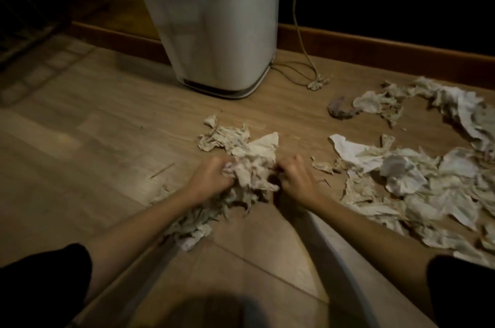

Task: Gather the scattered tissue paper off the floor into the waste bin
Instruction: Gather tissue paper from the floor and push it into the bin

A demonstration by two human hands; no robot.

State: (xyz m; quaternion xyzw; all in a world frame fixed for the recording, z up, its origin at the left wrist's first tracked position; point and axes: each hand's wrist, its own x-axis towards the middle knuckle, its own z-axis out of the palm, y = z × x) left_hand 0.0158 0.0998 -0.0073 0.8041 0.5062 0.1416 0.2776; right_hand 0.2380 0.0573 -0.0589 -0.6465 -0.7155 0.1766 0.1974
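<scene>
A crumpled bunch of tissue paper [251, 164] lies on the wooden floor in front of me. My left hand [211, 176] grips its left side and my right hand [293, 176] grips its right side, both with fingers closed into the paper. More of this bunch trails back under my left forearm [192, 228]. A tall white waste bin [214, 19] stands beyond it against the skirting board; its top is out of view. A large spread of loose tissue paper [417, 185] covers the floor on the right.
A further strip of tissue [455, 105] curves along the far right. A thin cord [302, 40] hangs down beside the bin and ends in a small knot on the floor. A dark rack [24, 32] stands at the far left.
</scene>
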